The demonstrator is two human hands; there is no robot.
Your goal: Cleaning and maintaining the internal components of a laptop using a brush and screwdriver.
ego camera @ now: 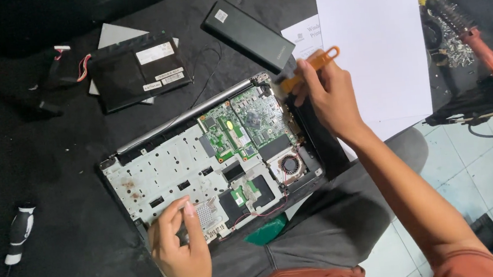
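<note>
Right now my right hand (328,94) grips an orange plastic pry tool (311,68) at the far corner of the opened laptop chassis (170,164) on the black mat. Its green motherboard (246,126) and small fan (289,164) lie exposed; my left hand (178,247) pinches its near edge

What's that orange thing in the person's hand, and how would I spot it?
Find the opened laptop lying on the black table, its green circuit board bare. At its far right corner the right hand grips a flat orange pry tool with a loop at its outer end. It is the only bright orange, flat plastic strip there; the black battery lies just beyond.
</note>
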